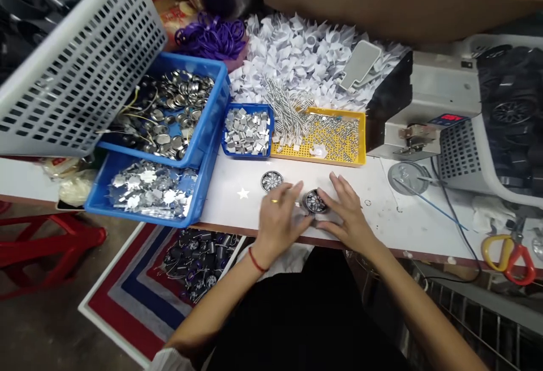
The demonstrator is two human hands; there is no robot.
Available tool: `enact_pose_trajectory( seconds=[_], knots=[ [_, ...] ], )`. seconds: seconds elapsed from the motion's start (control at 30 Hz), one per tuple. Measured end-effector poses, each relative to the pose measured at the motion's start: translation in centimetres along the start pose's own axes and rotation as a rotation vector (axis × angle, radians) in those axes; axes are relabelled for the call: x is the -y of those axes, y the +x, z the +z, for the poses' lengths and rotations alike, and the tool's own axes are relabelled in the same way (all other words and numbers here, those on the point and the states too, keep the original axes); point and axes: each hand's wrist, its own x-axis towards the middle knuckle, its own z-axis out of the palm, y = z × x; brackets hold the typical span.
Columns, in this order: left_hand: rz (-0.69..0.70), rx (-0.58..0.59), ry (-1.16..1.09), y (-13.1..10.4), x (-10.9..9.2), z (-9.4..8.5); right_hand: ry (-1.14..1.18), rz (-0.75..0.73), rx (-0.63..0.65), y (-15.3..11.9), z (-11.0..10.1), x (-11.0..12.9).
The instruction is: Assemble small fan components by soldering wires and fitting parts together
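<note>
A small black-and-silver spoked wheel point(314, 201) lies on the white bench between my hands. My right hand point(350, 212) has its thumb and forefinger around the wheel's right side, with the other fingers stretched out. My left hand point(280, 217) is at the wheel's left, its thumb and forefinger apart and the thumb tip close to the wheel's near edge. Its palm side is hidden. Just beyond the left fingers lies a second spoked wheel point(272, 181). A pale star-shaped piece point(243, 193) lies farther left.
Behind the hands stand a small blue tray point(271, 153) of metal squares and a yellow tray point(362, 159) of small metal parts. Stacked blue bins point(199, 159) are left. A machine point(445, 91) with a red display, scissors point(511, 249) and a cable point(456, 207) are right.
</note>
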Motion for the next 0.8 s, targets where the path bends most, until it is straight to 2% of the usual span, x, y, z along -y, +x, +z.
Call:
enact_pose_trajectory(
  seconds=[0.07, 0.13, 0.17, 0.23, 0.33, 0.4, 0.43, 0.53, 0.6, 0.67, 0.73, 0.8],
  knots=[
    [-0.100, -0.006, 0.215, 1.2, 0.6, -2.0, 0.153, 0.004, -0.030, 0.2, 1.0, -0.3],
    [-0.218, 0.090, 0.311, 2.7, 1.4, -3.3, 0.262, 0.092, -0.030, 0.6, 1.9, -0.3],
    [-0.272, 0.151, 0.280, 3.4, 1.7, -3.6, 0.298, 0.145, -0.009, 0.8, 2.1, -0.2],
    [-0.364, 0.263, 0.008, 4.2, 2.3, -4.1, 0.354, 0.235, 0.044, 1.1, 1.6, 0.0],
    [-0.430, 0.406, -0.721, 3.7, 2.7, -4.4, 0.351, 0.288, 0.101, 1.5, -1.6, 0.1],
    [-0.401, 0.451, -1.027, 2.7, 2.7, -4.1, 0.154, 0.284, 0.180, 2.3, -4.1, 0.2],
    [-0.369, 0.445, -1.045, 2.2, 2.6, -3.7, -0.004, 0.286, 0.242, 2.9, -5.1, 0.3],
    [-0.192, 0.395, -0.755, 1.3, 2.4, -1.6, -0.367, 0.213, 0.402, 5.5, -5.7, 1.0],
    [-0.100, 0.375, -0.550, 1.1, 2.2, 0.0, -0.437, 0.119, 0.467, 7.2, -4.6, 1.6],
    [-0.090, 0.361, -0.437, 0.9, 1.9, 0.8, -0.430, 0.056, 0.495, 7.8, -3.4, 2.1],
    [-0.084, 0.340, -0.375, 0.3, 1.7, 0.1, -0.399, 0.037, 0.484, 7.2, -2.9, 2.4],
    [-0.055, 0.319, -0.308, -0.6, 2.1, -2.6, -0.372, 0.039, 0.429, 5.3, -3.4, 2.3]
  ],
)
